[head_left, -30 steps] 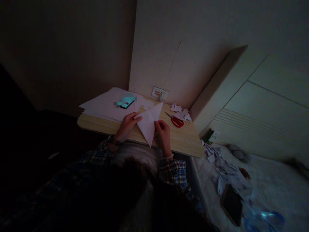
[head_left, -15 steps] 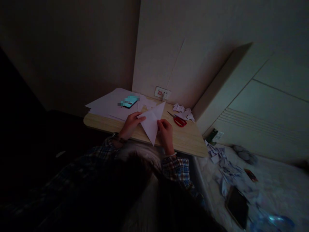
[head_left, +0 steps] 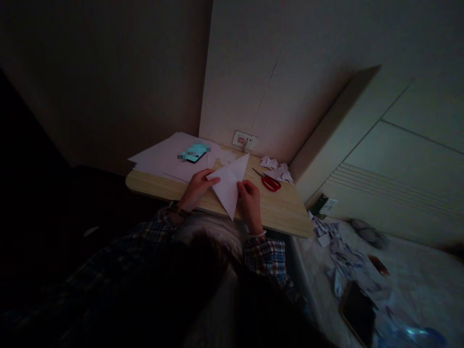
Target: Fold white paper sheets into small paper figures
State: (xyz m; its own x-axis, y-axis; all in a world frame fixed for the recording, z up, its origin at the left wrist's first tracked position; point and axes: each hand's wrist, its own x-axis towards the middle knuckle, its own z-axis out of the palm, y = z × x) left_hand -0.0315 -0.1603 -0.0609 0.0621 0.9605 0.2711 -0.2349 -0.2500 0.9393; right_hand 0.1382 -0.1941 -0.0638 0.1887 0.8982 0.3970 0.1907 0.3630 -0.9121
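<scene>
Between my two hands is a sheet of white paper (head_left: 229, 186) folded into a triangle, held over the front of a small wooden table (head_left: 290, 210). My left hand (head_left: 198, 188) pinches its left corner, with the thumb on top. On the other side my right hand (head_left: 249, 197) grips the right edge between thumb and fingers; some of those fingertips are hidden. Scissors with red handles (head_left: 271, 183) lie on the table just right of my right hand. Beyond my left hand, a phone with a lit screen (head_left: 196, 152) rests on a stack of white paper (head_left: 159, 157).
Folded paper pieces (head_left: 279, 170) sit at the table's back right, below a wall socket (head_left: 245, 140). To the right, a bed (head_left: 416, 275) holds scattered folded papers (head_left: 340, 249), a dark tablet-like object (head_left: 358, 309) and a bluish clear plastic item (head_left: 413, 336).
Hands and folded paper keep nearly the same pose. The whole view has shifted very slightly; nothing has been let go or picked up.
</scene>
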